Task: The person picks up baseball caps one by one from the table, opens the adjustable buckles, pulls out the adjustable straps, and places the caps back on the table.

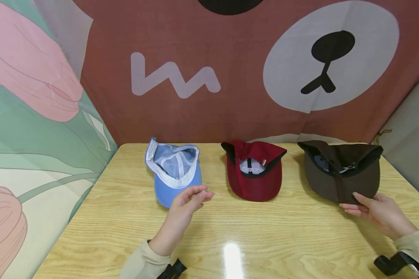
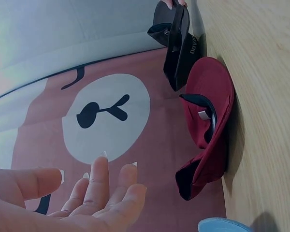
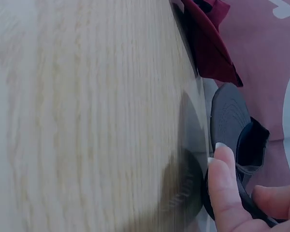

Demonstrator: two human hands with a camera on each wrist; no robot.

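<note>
Three baseball caps lie upside down in a row. My right hand (image 1: 385, 215) pinches the brim of the dark brown cap (image 1: 357, 184), thumb above and fingers below. The right wrist view shows those fingers (image 3: 224, 193) at the edge of the brown cap's brim (image 3: 228, 113). My left hand (image 1: 181, 207) hovers by the brim of the light blue cap (image 1: 162, 190), overlapping it in the head view. Its fingers (image 2: 99, 188) are relaxed and hold nothing. Between the two sits the dark red cap (image 1: 255, 190), inner side up, touched by neither hand.
The caps are along the back of a light wooden table (image 1: 209, 228). Behind it hangs a brown cloth backdrop (image 1: 181, 120) with a bear face, and a flower-printed cloth (image 1: 38, 155) stands at the left. A grey panel (image 1: 415, 131) borders the right side.
</note>
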